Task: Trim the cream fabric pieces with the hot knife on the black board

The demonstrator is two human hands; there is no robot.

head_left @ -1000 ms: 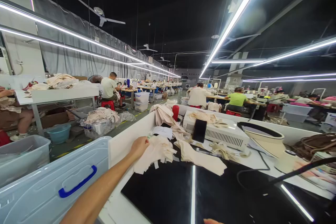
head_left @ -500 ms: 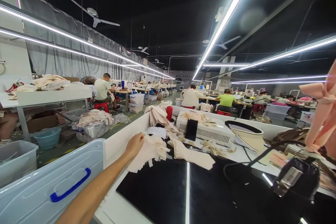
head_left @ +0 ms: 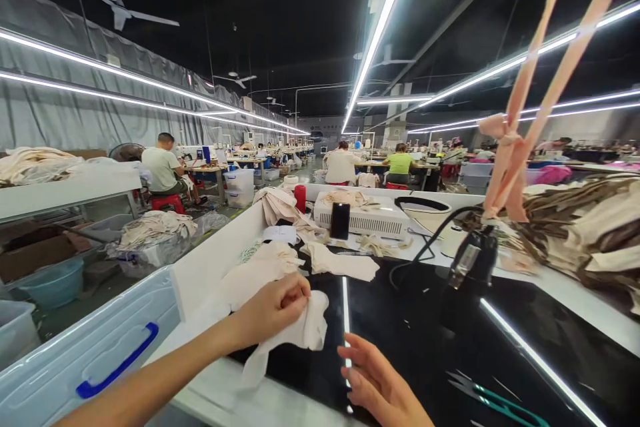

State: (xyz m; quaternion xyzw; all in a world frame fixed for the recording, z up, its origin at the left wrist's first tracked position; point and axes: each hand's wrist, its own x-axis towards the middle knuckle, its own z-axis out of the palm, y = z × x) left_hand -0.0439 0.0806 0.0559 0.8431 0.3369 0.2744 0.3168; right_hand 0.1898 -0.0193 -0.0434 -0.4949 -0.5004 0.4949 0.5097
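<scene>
My left hand [head_left: 275,307] is closed on a cream fabric piece [head_left: 314,323], which hangs below the fingers over the glossy black board [head_left: 400,360]. To its right, my right hand [head_left: 377,380] comes in from the bottom edge, fingers apart and holding nothing. A pile of cream fabric pieces [head_left: 260,267] lies just behind the left hand, and another flat cream piece [head_left: 343,261] rests on the board's far edge. Green-handled thread snips [head_left: 500,400] lie on the board, right of my right hand.
A dark corded device [head_left: 475,257] hangs from peach fabric strips [head_left: 513,140]. A phone [head_left: 341,221] leans against a white vented box [head_left: 370,217], beside a red thread cone [head_left: 300,199]. Heaped fabric [head_left: 590,233] sits at right; a blue lidded bin [head_left: 115,333] stands left. Co-workers sit farther off.
My left hand has moved right and nearer from the fabric pile, now with a cream piece in it. My right hand has come into view. The view has turned to the right.
</scene>
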